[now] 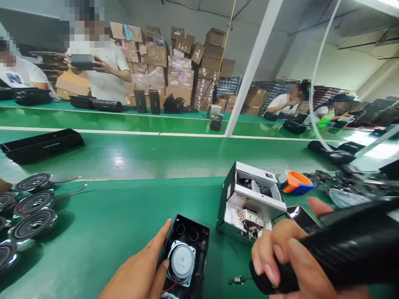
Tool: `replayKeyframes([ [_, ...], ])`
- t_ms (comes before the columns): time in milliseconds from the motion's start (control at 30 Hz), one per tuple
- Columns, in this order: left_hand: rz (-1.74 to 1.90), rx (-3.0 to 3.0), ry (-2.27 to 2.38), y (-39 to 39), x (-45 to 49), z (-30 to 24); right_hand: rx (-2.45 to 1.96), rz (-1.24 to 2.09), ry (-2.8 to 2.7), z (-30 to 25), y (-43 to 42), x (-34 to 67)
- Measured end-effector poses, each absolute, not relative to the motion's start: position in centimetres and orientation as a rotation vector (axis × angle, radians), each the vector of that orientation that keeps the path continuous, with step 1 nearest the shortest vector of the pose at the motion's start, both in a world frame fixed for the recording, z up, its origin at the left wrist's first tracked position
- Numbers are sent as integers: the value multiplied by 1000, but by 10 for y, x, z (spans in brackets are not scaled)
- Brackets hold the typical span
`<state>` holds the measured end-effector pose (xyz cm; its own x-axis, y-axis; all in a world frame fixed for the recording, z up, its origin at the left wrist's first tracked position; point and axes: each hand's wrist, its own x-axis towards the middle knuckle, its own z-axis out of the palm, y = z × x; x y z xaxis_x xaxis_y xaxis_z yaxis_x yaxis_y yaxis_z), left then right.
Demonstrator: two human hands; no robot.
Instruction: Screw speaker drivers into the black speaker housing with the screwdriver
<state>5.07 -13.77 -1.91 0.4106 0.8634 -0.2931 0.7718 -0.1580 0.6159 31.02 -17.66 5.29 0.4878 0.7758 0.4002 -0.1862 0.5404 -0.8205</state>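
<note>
A black speaker housing (pixel 202 245) lies on the green bench with its inside facing up. A speaker driver (pixel 182 261) with a round pale back sits in it, and part of a second shows at the bottom edge. My left hand (pixel 143 265) grips the housing's left wall, thumb close to the driver. My right hand (pixel 289 257) is wrapped round a black electric screwdriver (pixel 352 245), held tilted at the right. Its metal tip points left, a short way from the housing. Behind it stands a white and black screw feeder box (pixel 258 187) with an open front.
Several loose speaker drivers (pixel 34 224) with wires lie at the left. An orange and blue tape dispenser (pixel 296 182) and a phone (pixel 302 218) are at the right. A long black speaker case (pixel 43 145) rests on the green belt (pixel 174 155). Co-workers sit and stand beyond.
</note>
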Motion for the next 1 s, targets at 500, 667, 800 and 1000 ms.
replayKeyframes([
  [500,720,1692,1261,-148,51,-56,-703,566,-1136,23,-131,260],
  [667,727,1642,1286,-149,55,-46,-747,609,-1122,12,-132,259],
  [800,698,1625,1288,-149,54,-42,-775,604,-1165,3,-131,259],
  [1000,653,1654,1297,-149,53,-40,-803,604,-1185,-9,-133,263],
])
